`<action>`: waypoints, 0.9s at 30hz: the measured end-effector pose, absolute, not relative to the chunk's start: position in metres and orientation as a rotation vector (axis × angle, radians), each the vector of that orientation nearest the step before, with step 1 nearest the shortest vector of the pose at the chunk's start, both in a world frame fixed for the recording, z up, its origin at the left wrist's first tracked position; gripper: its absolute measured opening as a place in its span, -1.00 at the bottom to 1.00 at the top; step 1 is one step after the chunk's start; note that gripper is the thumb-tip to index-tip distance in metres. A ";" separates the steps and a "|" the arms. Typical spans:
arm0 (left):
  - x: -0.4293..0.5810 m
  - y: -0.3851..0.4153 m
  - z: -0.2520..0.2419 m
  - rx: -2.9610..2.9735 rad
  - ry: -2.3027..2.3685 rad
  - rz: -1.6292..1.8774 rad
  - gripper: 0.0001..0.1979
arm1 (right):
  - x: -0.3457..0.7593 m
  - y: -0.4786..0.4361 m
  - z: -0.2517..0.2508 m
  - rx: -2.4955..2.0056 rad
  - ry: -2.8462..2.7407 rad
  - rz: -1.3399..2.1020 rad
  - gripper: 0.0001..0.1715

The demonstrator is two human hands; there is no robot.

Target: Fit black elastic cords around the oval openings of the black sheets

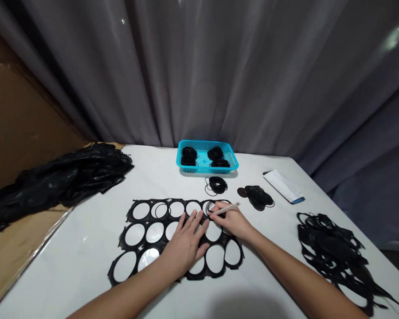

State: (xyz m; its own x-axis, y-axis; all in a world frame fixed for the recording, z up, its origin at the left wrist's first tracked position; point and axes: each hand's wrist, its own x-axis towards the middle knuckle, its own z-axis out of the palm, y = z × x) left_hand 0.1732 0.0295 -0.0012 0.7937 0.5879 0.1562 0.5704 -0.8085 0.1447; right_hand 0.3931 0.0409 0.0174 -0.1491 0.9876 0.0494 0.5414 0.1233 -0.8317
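Note:
A black rubber sheet (152,241) with rows of large round holes lies flat on the white table. My left hand (185,241) rests on it, palm down with the fingers spread. My right hand (228,218) is closed around a thin light-coloured pen-like tool (226,209), its tip at a hole in the top row. Thin black rings (208,207) show at that hole, beside my right fingertips. Another thin ring (162,211) lies over the sheet's upper left. Just beyond the sheet sits a loose bundle of black rings (217,185).
A blue plastic basket (207,169) at the back holds several ring bundles. Black discs (258,197) and a white paper pad (283,186) lie to the right. Rubber scraps (334,248) lie at the right edge. A dark rubber heap (66,177) spreads over cardboard (16,261) at left.

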 end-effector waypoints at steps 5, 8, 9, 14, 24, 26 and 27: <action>0.173 0.029 -0.001 2.867 0.958 0.305 -0.39 | 0.385 0.028 0.013 -1.385 -2.093 0.544 -0.84; 0.173 0.030 -0.002 2.881 0.955 0.289 -0.41 | 0.382 0.029 0.012 -1.332 -2.316 0.300 -0.92; 0.173 0.030 -0.002 2.885 0.953 0.283 -0.41 | 0.385 0.033 0.013 -1.369 -2.329 0.227 -0.92; 0.173 0.030 -0.001 2.864 0.955 0.306 -0.43 | 0.438 0.076 0.027 -1.805 -1.956 -0.129 -0.86; 0.149 0.033 0.010 2.832 1.024 0.442 -0.41 | 0.417 0.082 0.041 -1.716 -1.593 0.583 -0.76; 0.139 0.033 0.009 2.841 1.055 0.431 -0.48 | 0.390 0.075 0.037 -1.595 -1.651 0.752 -0.78; 0.135 0.033 0.008 2.842 1.059 0.422 -0.50 | 0.378 0.071 0.034 -1.543 -1.672 0.828 -0.79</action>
